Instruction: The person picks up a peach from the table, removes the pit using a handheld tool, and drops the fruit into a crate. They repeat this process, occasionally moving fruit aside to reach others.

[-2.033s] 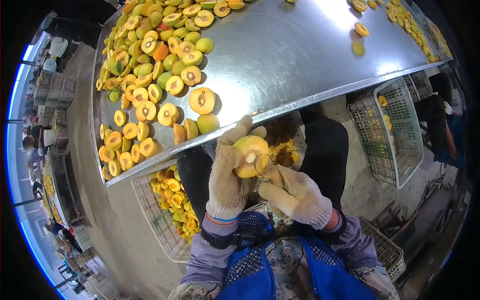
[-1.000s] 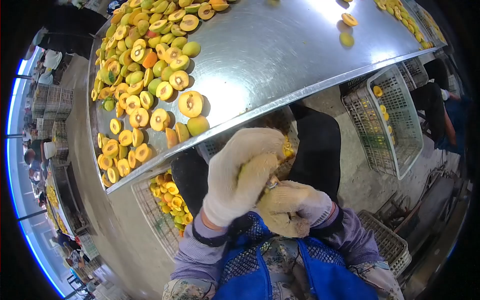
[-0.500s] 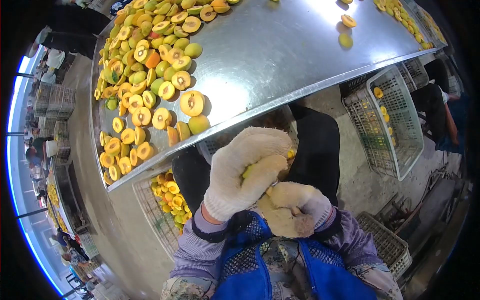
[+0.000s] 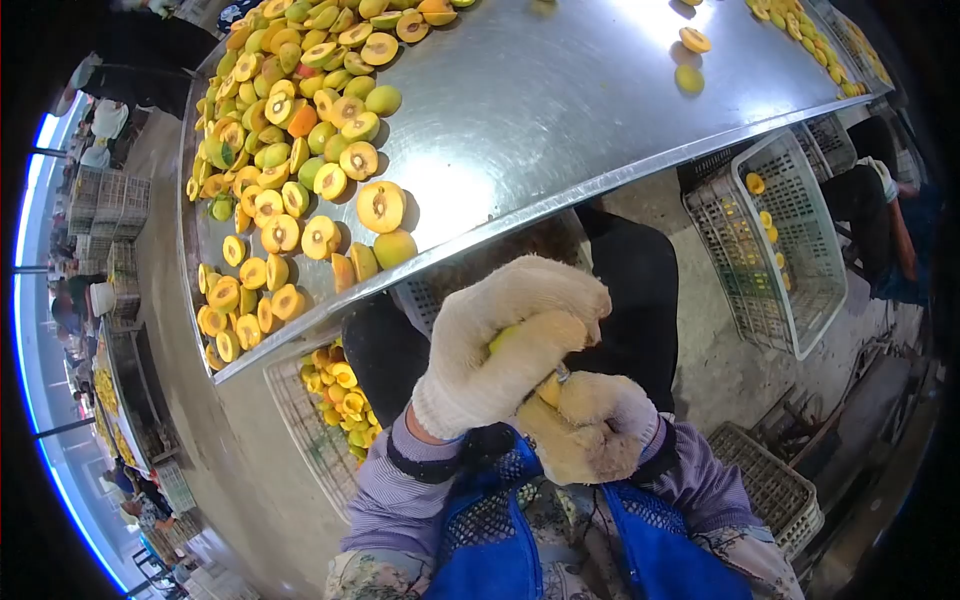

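Note:
My left hand (image 4: 515, 335), in a thick off-white knit glove, is closed around a yellow-green peach half (image 4: 503, 340), mostly hidden by the fingers. Right against it, my right hand (image 4: 590, 425) is a closed fist in a stained glove. A small metal tool (image 4: 562, 374) shows as a glint at its thumb; the rest is hidden in the fist. Both hands meet above my lap, just below the table's front edge. Cut peach halves (image 4: 320, 238), several with pits showing, are heaped on the left of the metal table (image 4: 500, 150).
Below the table at left, a crate (image 4: 310, 440) holds orange-yellow peach pieces. On the right stands a tilted plastic crate (image 4: 790, 250) with a few pieces inside, and another crate (image 4: 765, 490) lies lower. A co-worker's gloved hand (image 4: 882, 178) is at far right.
My left hand has shifted slightly right, its fingers now curled further over the peach half. My right fist has turned a little, and the metal glint at its thumb shows more clearly.

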A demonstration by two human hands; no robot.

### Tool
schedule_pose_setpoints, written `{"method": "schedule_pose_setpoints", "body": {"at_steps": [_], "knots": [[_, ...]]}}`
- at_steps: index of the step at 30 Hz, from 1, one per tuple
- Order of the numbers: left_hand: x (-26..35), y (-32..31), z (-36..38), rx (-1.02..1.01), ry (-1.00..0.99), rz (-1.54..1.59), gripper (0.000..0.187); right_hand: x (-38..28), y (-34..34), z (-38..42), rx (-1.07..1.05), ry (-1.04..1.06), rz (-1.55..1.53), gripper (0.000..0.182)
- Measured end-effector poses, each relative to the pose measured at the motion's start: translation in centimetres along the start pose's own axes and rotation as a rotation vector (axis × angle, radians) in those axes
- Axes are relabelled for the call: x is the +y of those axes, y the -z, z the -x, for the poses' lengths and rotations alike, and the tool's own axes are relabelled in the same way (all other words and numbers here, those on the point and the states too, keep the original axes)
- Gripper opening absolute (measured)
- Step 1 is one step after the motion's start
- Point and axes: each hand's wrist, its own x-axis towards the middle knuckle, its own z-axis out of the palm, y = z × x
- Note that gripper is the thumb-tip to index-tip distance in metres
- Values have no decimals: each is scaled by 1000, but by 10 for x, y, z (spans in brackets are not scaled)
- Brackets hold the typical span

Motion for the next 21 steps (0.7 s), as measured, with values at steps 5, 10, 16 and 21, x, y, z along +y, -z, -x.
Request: {"method": "schedule_pose_setpoints", "body": {"at_steps": [5,10,16,21], "knots": [[-12,10,-6,-173,-299,-319,18,-3,15,-3,3,16,81,35],[-13,-10,3,73,21,254,32,-4,5,-4,-57,16,96,36],[-17,-14,3,153,165,434,40,-4,12,-7,-84,31,81,37],[-24,-15,6,170,192,482,43,-6,2,-4,-154,-69,47,29]]}}
